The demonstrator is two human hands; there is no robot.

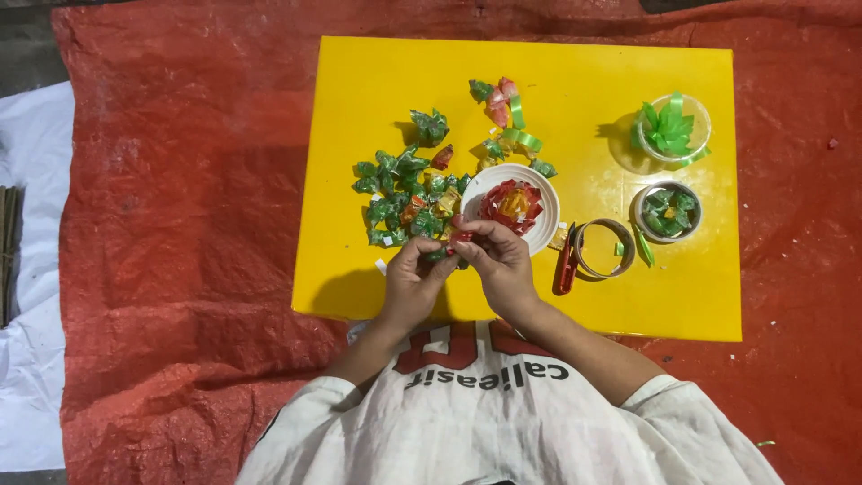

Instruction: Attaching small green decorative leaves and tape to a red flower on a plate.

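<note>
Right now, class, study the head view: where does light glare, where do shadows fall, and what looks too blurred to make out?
Head view: glare sheens the yellow board around the clear cup; the left hand and right hand cast a soft shadow toward the board's near-left edge; the red tarp darkens at its folds; the small red-and-green piece pinched between the fingers is too small and soft to identify.
</note>
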